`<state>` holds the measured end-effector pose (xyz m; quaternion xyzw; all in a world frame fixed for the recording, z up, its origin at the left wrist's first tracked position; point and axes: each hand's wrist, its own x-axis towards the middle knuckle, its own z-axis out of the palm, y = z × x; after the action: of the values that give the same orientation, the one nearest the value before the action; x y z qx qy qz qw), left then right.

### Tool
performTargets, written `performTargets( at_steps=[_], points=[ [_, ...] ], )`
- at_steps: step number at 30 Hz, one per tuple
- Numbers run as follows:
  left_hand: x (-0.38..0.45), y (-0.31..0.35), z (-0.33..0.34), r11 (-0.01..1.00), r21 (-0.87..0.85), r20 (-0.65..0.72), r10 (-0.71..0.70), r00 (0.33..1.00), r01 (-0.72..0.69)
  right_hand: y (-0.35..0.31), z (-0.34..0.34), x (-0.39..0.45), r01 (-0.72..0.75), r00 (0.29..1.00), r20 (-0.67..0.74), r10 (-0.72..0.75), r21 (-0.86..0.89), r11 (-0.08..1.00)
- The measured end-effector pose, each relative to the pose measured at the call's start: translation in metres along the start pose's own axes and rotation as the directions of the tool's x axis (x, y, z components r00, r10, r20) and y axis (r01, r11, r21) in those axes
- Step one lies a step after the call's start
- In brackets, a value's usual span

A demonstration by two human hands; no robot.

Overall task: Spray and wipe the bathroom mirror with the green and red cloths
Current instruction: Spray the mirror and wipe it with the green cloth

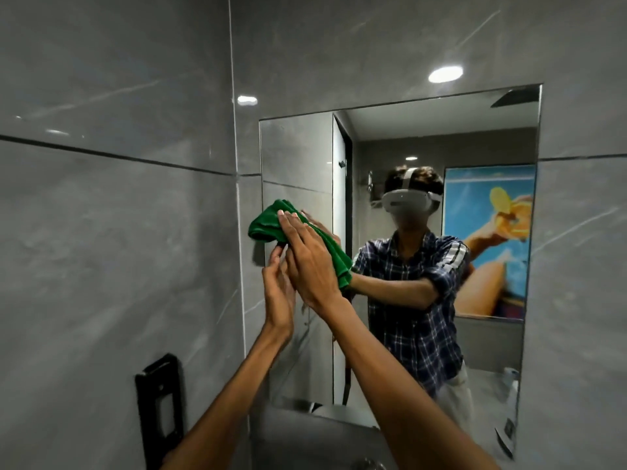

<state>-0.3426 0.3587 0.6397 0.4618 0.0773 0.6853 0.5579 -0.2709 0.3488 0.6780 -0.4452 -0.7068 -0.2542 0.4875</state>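
Both arms reach up and forward; right hand (305,256) flat, fingers spread; left hand (278,286) raised just beside it, fingers loosely curled.

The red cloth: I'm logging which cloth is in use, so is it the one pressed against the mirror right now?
No, the cloth under the right hand on the mirror is green.

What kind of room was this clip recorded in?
Most likely a bathroom: grey glossy wall tiles, a frameless wall mirror with what looks like a basin beneath it. The right hand presses a green cloth to the glass.
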Motion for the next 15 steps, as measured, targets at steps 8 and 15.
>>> performTargets(
  at_steps=[8, 15],
  points=[
    [-0.174, -0.05, 0.026, 0.907, -0.193, -0.08, -0.395, 0.915, 0.375, -0.001, -0.084, -0.183, -0.138, 0.94, 0.323, 0.112, 0.059, 0.989],
    [-0.408, -0.156, 0.042, 0.622, -0.202, -0.151, -0.783, 0.604, 0.756, 0.024, -0.204, -0.453, -0.728, 0.612, 0.64, 0.465, 0.226, 0.647]
  ],
)
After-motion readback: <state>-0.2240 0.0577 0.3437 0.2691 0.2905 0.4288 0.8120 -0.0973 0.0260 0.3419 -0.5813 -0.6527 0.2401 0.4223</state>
